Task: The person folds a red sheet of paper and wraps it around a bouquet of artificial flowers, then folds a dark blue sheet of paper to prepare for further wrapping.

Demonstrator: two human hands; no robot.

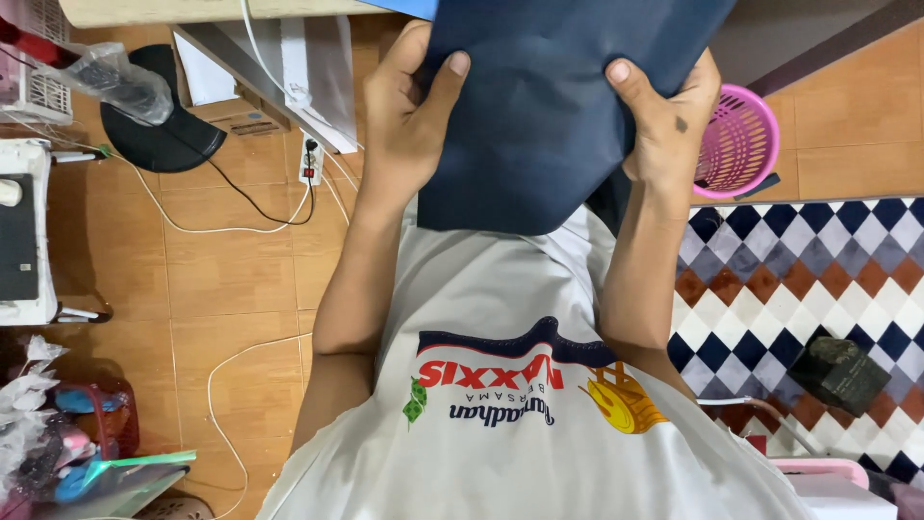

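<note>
Far left: clutter and a white machine [24,231] cut off by the frame edge, kind unclear. Power strip [310,159] on the tiled floor [221,279], cables trailing off. Left hand [404,125] clamped on the dark blue cloth [539,116], thumb on top, fingers hidden behind; looks like a hold to keep the cloth taut and flat. Cloth held up in front of the chest, above the grey shirt [500,308], top edge out of view. Right hand [669,125] grips the opposite edge the same way. Pink basket [741,140] partly hidden behind it, contents not visible. Checkered mat [818,279] to the right
</note>
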